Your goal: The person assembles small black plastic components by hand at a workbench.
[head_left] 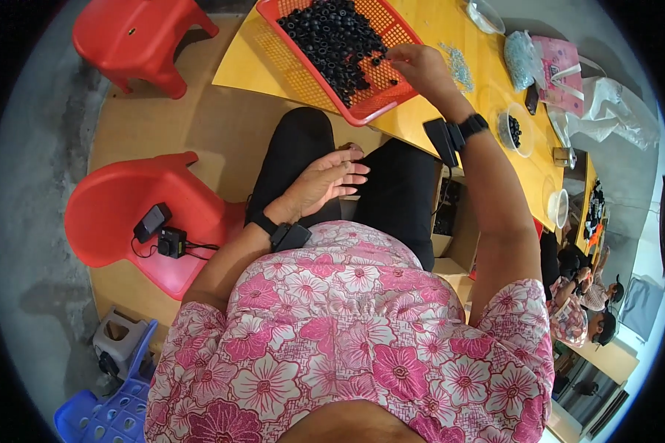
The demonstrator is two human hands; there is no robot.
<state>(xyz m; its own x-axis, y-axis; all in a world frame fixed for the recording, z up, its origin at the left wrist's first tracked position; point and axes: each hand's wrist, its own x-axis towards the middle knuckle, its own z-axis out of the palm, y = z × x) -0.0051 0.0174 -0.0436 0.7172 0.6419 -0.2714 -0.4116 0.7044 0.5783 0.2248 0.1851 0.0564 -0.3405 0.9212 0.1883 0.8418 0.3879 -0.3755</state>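
A red plastic basket (403,29) with a lattice bottom lies tilted on the yellow table, over its near edge. Heaped inside are many small black ring-shaped parts (325,37), thinning out toward the basket's right side. My right hand (425,71) reaches over the right rim, fingertips drawn together in a pinch beside a few loose black parts. Whatever is between those fingertips is too small to make out. Above my lap, my left hand (324,181) is turned palm up with its fingers apart, and I see nothing in it. Both wrists carry black strapped devices.
Right of the basket lie small clear pieces (458,66) and a clear bowl of black parts (516,129). A bag of pale pieces (523,59) and a pink bag (559,70) stand farther right. Red stools (133,37) and a red chair (125,214) holding black devices are at left. Other people sit at far right.
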